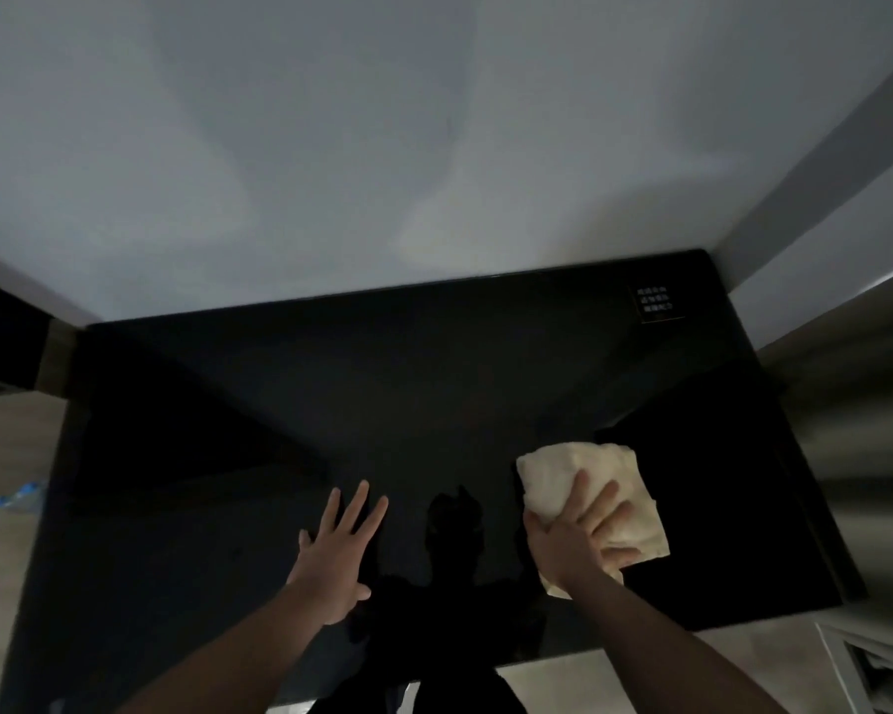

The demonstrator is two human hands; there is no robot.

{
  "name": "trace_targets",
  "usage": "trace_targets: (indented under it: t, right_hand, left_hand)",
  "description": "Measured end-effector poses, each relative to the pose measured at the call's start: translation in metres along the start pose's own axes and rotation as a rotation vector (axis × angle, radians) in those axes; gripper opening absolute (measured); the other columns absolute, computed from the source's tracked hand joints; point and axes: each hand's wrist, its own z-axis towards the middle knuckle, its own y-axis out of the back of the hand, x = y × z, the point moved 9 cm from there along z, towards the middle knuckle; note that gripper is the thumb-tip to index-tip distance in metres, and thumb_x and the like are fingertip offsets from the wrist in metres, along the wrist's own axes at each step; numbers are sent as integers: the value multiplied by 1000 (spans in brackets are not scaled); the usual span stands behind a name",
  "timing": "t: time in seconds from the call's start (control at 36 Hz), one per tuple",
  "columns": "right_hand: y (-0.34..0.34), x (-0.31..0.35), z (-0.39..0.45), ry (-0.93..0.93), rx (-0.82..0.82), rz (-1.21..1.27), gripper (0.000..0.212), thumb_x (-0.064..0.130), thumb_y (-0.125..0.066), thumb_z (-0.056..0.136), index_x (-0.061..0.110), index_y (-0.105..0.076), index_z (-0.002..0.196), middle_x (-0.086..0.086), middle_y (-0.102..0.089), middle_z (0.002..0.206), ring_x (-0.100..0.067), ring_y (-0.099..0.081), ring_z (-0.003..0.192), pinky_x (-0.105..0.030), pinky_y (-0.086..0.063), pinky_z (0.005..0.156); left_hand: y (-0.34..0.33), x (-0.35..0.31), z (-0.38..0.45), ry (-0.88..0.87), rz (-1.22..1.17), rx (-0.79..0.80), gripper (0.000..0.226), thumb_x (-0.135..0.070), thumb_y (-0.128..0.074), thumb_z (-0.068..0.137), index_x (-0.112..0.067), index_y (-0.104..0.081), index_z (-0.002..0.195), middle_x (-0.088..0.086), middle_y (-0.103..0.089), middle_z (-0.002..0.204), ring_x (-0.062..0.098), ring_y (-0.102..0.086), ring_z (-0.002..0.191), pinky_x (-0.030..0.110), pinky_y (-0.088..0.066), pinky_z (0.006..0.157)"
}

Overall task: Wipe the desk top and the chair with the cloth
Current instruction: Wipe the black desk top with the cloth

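Note:
A glossy black desk top fills the middle of the head view, pushed against a pale wall. A cream cloth lies crumpled on its right half. My right hand presses flat on the cloth with straight, spread fingers. My left hand rests flat on the bare desk surface to the left of it, fingers straight and spread. The chair is not in view.
A small white-printed label sits at the desk's far right corner. A grey wall edge rises on the right. Wooden floor shows to the left, with a bluish object on it. White furniture stands at bottom right.

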Motion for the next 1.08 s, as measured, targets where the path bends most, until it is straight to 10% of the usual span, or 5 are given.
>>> trace_targets:
  t: [0.53, 1.08]
  right_hand:
    - [-22, 33, -12, -71, -63, 32, 104, 72, -37, 93, 29, 44, 143, -15, 47, 152, -40, 37, 144, -75, 5, 115]
    - [-181, 168, -154, 47, 29, -55, 95, 65, -29, 100, 22, 46, 140, -18, 46, 153, -43, 41, 141, -71, 8, 115]
  left_hand:
    - [8, 45, -25, -13, -49, -87, 98, -32, -65, 94, -35, 6, 162, -5, 26, 167, 28, 13, 156, 47, -15, 126]
    - [-15, 287, -56, 16, -59, -76, 102, -49, -62, 96, -40, 18, 158, -7, 37, 162, 32, 27, 152, 65, -12, 122]
